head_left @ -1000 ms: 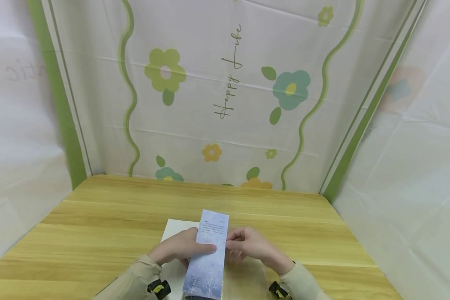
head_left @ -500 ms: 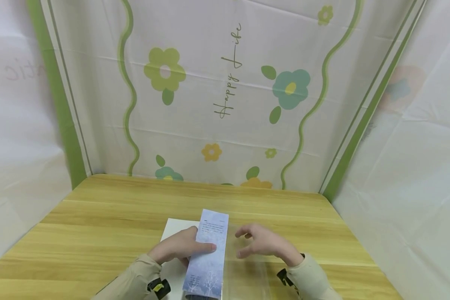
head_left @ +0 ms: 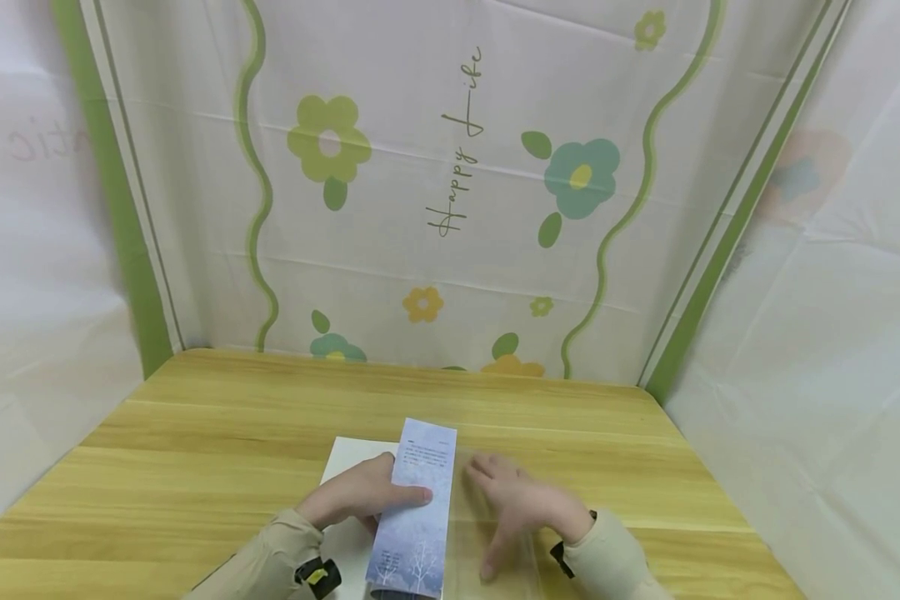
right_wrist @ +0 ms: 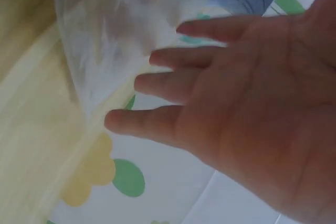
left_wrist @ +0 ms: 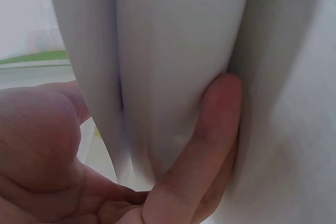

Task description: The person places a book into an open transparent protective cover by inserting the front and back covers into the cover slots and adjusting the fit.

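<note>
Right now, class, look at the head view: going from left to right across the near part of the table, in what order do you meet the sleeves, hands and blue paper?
Left sleeve, left hand, blue paper, right hand, right sleeve.

Print (head_left: 427,457) on the bluish sheet (head_left: 414,527) is illegibly small.

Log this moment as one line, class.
left hand: holds printed blue strip; right hand: fingers spread near clear film; white sheet: partly behind strip

Smooth paper flap (head_left: 414,529) — clear plastic film (right_wrist: 107,40)
</note>
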{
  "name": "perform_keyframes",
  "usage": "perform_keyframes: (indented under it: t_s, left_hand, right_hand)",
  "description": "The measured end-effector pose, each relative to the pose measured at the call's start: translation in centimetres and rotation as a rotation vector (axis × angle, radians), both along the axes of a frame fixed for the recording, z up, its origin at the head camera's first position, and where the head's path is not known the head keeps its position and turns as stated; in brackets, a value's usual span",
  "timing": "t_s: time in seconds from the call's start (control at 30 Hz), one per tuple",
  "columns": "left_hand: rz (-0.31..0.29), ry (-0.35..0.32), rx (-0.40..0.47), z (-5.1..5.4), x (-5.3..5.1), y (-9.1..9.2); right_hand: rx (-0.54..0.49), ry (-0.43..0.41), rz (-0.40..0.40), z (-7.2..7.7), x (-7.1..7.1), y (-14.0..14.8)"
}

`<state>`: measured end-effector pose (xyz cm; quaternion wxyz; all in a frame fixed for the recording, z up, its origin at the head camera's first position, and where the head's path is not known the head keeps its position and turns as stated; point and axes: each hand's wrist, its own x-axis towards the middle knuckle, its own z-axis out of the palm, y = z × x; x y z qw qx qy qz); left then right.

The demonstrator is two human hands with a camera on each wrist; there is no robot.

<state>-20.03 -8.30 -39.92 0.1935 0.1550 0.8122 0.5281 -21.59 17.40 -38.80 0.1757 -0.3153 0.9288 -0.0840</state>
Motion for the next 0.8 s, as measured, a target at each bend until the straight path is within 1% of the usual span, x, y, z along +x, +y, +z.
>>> perform_keyframes:
  t_s: [0.07,0.17,0.27,0.4,0.57,0.8]
  left_hand:
    - [0.001,0.001,-0.006,0.0,0.0,0.01]
    - [0.005,0.003,-0.013,0.05,0.01,0.01]
    - [0.006,0.004,-0.016,0.1,0.01,0.03]
    - [0.011,0.006,-0.022,0.12,0.01,0.1]
    - [0.016,0.004,-0.027,0.16,0.05,0.18]
    - [0.023,-0.002,-0.026,0.19,0.1,0.1]
  right_hand:
    - [0.031,-0.022,0.03,-0.04,0.13,-0.04]
    - [0.041,-0.054,0.05,-0.13,0.32,-0.1]
    - [0.041,-0.034,0.051,-0.28,0.51,-0.23]
    - [0.044,-0.014,0.028,-0.51,0.65,-0.39]
    - [0.057,-0.007,0.007,-0.63,0.62,-0.53]
    - [0.071,0.002,0.01,-0.61,0.53,-0.63]
